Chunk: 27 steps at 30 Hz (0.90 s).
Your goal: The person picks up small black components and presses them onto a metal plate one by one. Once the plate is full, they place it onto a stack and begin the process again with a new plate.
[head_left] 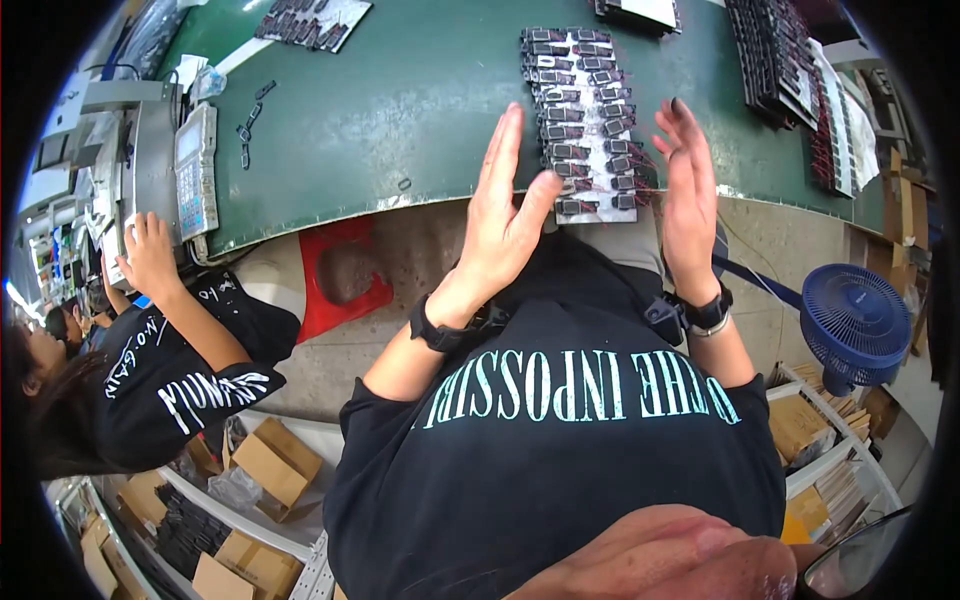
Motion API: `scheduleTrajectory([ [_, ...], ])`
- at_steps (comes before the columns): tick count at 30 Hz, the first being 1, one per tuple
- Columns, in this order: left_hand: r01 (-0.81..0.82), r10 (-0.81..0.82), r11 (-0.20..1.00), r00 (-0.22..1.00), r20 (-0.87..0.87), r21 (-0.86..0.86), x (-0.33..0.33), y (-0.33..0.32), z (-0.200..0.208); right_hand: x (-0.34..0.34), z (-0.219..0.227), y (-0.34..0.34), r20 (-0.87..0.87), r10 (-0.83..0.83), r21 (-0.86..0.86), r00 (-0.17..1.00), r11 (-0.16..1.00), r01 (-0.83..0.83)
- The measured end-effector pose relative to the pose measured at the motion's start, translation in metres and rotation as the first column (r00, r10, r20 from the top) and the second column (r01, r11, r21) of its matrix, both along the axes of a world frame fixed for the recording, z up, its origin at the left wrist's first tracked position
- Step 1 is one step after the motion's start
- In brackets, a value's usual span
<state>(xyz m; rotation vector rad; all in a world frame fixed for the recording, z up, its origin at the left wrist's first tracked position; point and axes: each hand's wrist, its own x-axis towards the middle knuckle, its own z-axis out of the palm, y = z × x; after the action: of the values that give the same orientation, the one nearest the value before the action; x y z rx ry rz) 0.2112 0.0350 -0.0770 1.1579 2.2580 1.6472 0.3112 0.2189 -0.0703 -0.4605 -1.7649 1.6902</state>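
Observation:
Two columns of small black modules with wires [565, 131] lie on a white board [622, 214] at the near edge of the green table [430, 110]. My left hand [503, 205] is raised at the left side of the board, fingers straight and thumb apart, holding nothing. On the other side, my right hand [688, 175] is held upright with its fingers stretched out, also with nothing in it. The palms face each other across the board. Whether either hand touches the modules I cannot tell. Both wrists wear black straps.
A co-worker's hand [150, 250] is by a machine with a keypad [197, 180] on the left. Several loose black parts [246, 135] lie near it. Stacked boards of modules [775, 70] stand at the far right. A blue fan [855, 315] and a red stool [340, 275] flank me.

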Motion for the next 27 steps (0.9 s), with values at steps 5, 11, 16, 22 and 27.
scheduleTrajectory([
  [5, -0.009, -0.093, 0.977, 0.883, 0.460, 0.214, -0.005, 0.037, 0.001, -0.020, -0.008, 0.001, 0.022, 0.089, -0.135, 0.996, 0.987, -0.085],
  [11, 0.016, -0.070, 0.992, 0.889, 0.453, 0.122, -0.002, 0.055, -0.007, -0.030, -0.010, 0.002, 0.041, 0.166, -0.231, 0.985, 0.961, -0.152],
  [16, -0.027, -0.064, 0.984, 0.869, 0.490, 0.176, 0.001, 0.052, 0.001, -0.028, -0.007, 0.000, 0.016, 0.187, -0.201, 0.982, 0.963, -0.180],
  [22, -0.179, -0.156, 0.921, 0.643, 0.750, 0.346, -0.006, 0.056, 0.032, -0.024, -0.016, 0.007, -0.002, 0.231, -0.178, 0.973, 0.957, -0.228],
  [27, -0.269, -0.221, 0.882, 0.489, 0.844, 0.387, -0.027, 0.057, 0.029, -0.024, -0.017, 0.008, -0.032, 0.244, -0.227, 0.969, 0.943, -0.245],
])
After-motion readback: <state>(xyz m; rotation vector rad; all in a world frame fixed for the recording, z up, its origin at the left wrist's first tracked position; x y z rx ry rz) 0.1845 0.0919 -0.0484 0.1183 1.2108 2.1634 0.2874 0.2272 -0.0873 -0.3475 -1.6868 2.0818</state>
